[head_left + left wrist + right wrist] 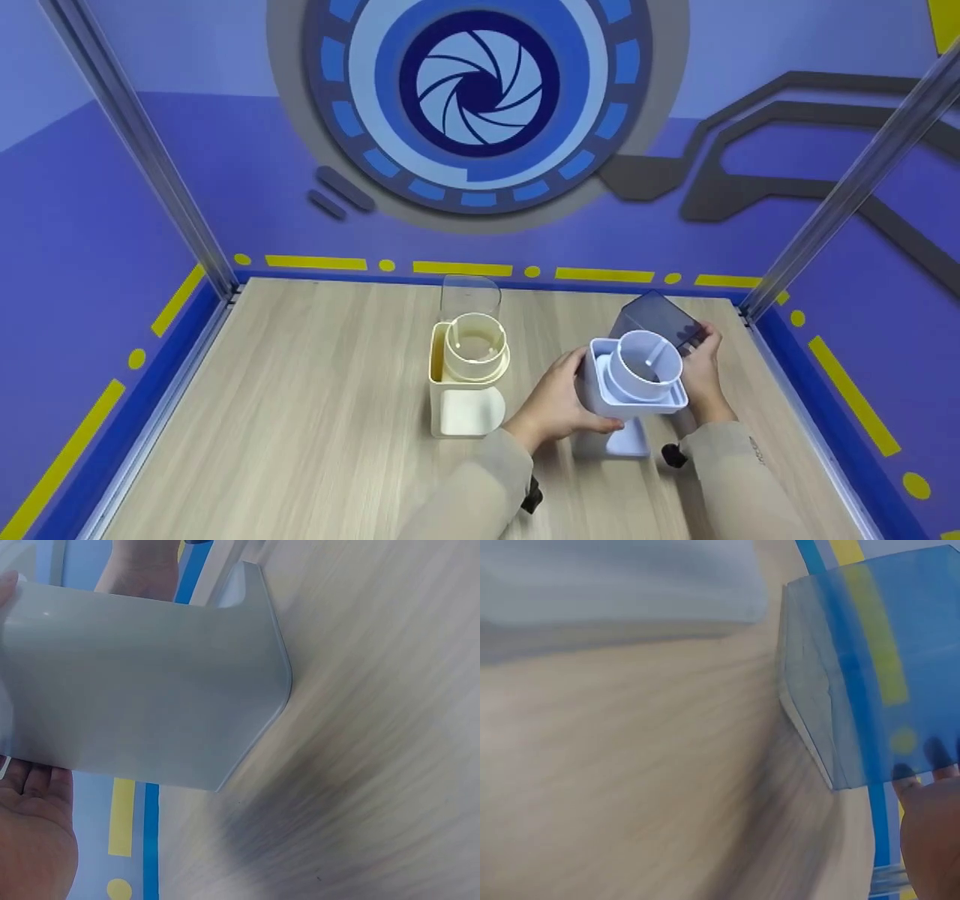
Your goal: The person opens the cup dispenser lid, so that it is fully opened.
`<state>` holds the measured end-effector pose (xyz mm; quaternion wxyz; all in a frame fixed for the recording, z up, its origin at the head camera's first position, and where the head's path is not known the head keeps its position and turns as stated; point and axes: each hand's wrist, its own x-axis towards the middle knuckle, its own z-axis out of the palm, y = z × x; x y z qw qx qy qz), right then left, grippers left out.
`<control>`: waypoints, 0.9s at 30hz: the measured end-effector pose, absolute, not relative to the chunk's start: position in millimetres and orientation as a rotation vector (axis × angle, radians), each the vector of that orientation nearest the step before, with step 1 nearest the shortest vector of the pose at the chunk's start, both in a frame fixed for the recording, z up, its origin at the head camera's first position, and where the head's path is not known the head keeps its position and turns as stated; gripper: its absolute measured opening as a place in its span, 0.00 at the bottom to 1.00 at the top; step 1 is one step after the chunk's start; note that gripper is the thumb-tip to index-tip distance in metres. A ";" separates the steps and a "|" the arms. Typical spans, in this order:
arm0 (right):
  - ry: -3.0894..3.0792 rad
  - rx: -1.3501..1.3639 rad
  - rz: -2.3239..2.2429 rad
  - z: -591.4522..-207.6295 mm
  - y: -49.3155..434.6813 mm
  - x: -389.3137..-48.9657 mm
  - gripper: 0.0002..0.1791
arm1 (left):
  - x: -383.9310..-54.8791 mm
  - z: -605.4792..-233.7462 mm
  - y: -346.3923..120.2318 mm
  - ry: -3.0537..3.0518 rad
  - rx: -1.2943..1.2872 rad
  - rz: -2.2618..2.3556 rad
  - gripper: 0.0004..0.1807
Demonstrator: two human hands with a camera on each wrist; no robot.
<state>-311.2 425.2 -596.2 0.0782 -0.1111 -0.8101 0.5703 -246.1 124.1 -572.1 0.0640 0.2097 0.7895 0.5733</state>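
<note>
My left hand (pixel 555 397) grips the left side of a pale blue plastic holder (pixel 637 409), its thumb along the front. A round collar (pixel 646 367) sits on the holder's top, which has a raised rim. Seen in the left wrist view, the holder's smooth body (pixel 142 682) widens into a foot near the tabletop; contact there is hard to judge. Behind the holder, my right hand (pixel 705 375) holds a see-through, dark-tinted box-shaped container (pixel 652 319). Fingers (pixel 907 784) show against that container in the right wrist view. The holder hides part of the right hand.
A cream holder (pixel 450 411) of the same shape stands to the left, with its own round collar (pixel 476 349). Just behind it is a clear container (pixel 470 294). The wooden tabletop (pixel 300 420) is bounded by blue printed panels (pixel 225 157) and metal posts (pixel 142 142).
</note>
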 end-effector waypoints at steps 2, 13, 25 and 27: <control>-2.449 -0.312 1.687 -597.7 425.0 -310.4 0.56 | -246.4 -572.8 122.8 2.383 0.644 1.734 0.69; -2.487 -0.265 1.690 -601.2 435.3 -310.0 0.57 | -249.5 -572.3 126.2 2.400 0.683 1.701 0.69; -2.387 -0.252 1.862 -606.0 431.0 -307.1 0.61 | -250.4 -562.1 118.8 2.509 0.750 1.546 0.73; -2.410 -0.211 1.820 -606.7 430.3 -303.1 0.64 | -249.7 -557.1 115.4 2.545 0.737 1.517 0.76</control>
